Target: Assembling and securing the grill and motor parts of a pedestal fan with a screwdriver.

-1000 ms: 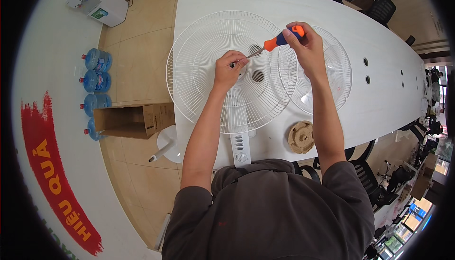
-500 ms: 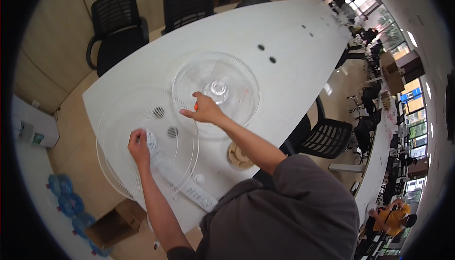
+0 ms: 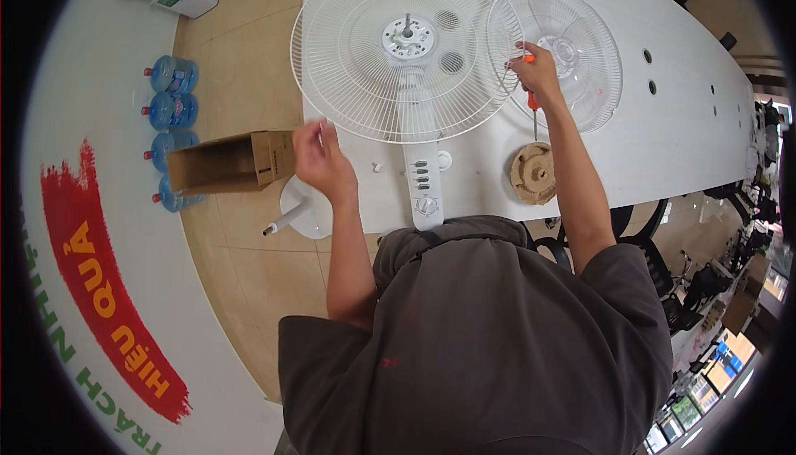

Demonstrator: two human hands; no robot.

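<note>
My right hand [image 3: 537, 75] is closed around an orange-handled screwdriver [image 3: 532, 100], its shaft pointing back toward me. It is beside the right rim of a white wire fan grille [image 3: 356, 82]. The grille is fitted around the motor hub [image 3: 408, 37] of a white fan, whose shaft sticks up in the middle. The fan's column with its control panel [image 3: 424, 186] lies toward me on the table. My left hand [image 3: 325, 161] is off the grille's lower left rim with its fingers curled in, slightly blurred. Whether anything small is in them is hidden.
Clear fan blades and a second grille [image 3: 609, 82] lie at the right on the white table [image 3: 672, 115]. A brown moulded pulp piece [image 3: 532, 175] is near the front edge. At the left are a round white base with a pole [image 3: 308, 216], a cardboard box [image 3: 274, 157] and several water bottles [image 3: 172, 111].
The view has turned toward the left wall. My left hand has drawn back from the fan's hub to outside the grille. My right hand still holds the screwdriver, now plainly seen.
</note>
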